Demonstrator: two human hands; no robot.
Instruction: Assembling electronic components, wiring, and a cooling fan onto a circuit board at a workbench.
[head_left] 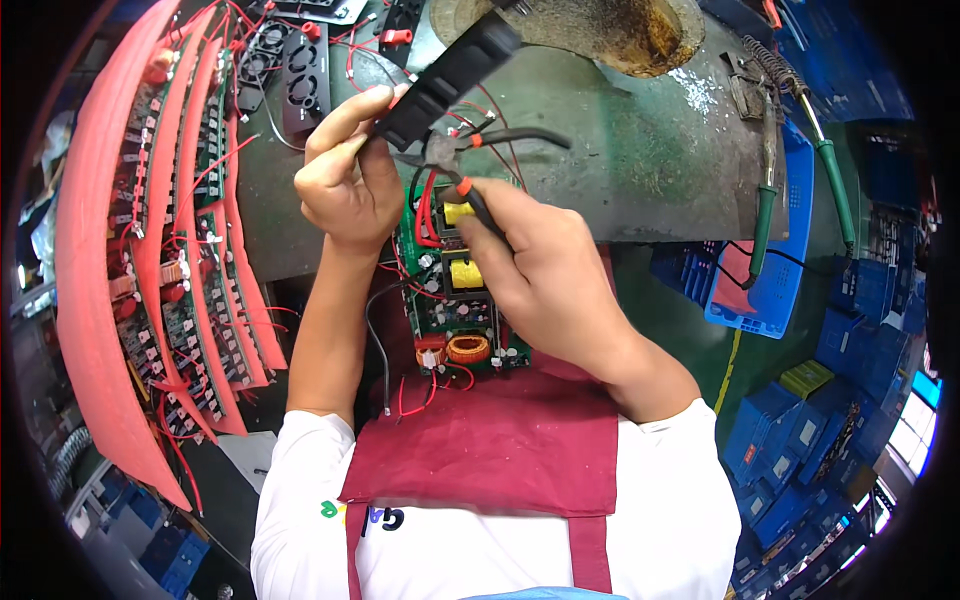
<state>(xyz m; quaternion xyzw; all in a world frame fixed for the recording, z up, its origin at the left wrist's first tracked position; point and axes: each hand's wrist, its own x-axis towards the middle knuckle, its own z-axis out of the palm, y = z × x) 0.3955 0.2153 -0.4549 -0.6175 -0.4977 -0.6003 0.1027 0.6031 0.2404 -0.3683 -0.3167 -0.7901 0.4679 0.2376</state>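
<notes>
Pinched between the thumb and fingers of my left hand (350,180) is a black slotted panel (450,80), tilted up to the right and slightly blurred. My right hand (540,260) grips a pair of pliers (442,152) with black and orange handles, spread apart. The pliers' head lies close under the panel's lower edge, among thin wires; whether the jaws touch one I cannot tell. Below both hands a green circuit board (425,290) carries yellow-wrapped transformers (465,274), a copper coil (468,348) and red wires (426,212). My right hand hides part of the board.
Circuit boards stand in rows between pink foam sheets (110,260) at the left. Black fan panels (305,80) lie at the table's far left. A stained round pan (640,35) is at the back. Soldering irons (765,205) rest at the right, near a blue basket (790,250).
</notes>
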